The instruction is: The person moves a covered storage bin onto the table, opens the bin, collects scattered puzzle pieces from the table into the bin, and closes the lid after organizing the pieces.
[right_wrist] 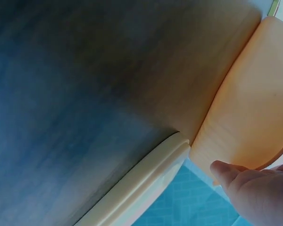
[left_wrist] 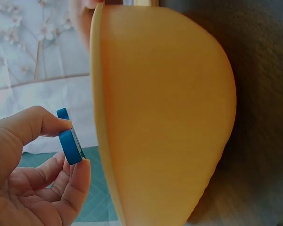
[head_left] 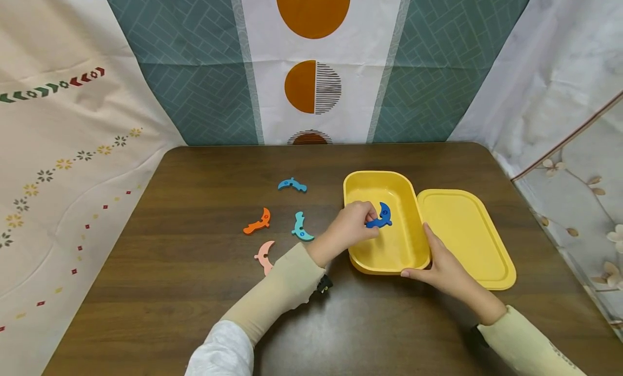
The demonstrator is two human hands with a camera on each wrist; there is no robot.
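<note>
My left hand [head_left: 351,224] pinches a flat dark blue crescent-shaped piece [head_left: 384,215] between thumb and fingers, above the yellow box [head_left: 386,270]. In the left wrist view, the blue piece [left_wrist: 71,146] sits edge-on between thumb and fingertip, apart from the box wall [left_wrist: 165,103]. My right hand [head_left: 445,270] holds the box's near right corner, thumb on the near side and fingers along the right side. In the right wrist view, part of the right hand [right_wrist: 259,190] touches the box's outer wall [right_wrist: 254,108].
Left of the box lie similar pieces: a light blue one [head_left: 292,185], an orange one [head_left: 258,222], a turquoise one [head_left: 300,228] and a pink one [head_left: 264,256], partly behind the left sleeve. A yellow lid [head_left: 464,238] lies right of the box on the brown table [head_left: 194,311].
</note>
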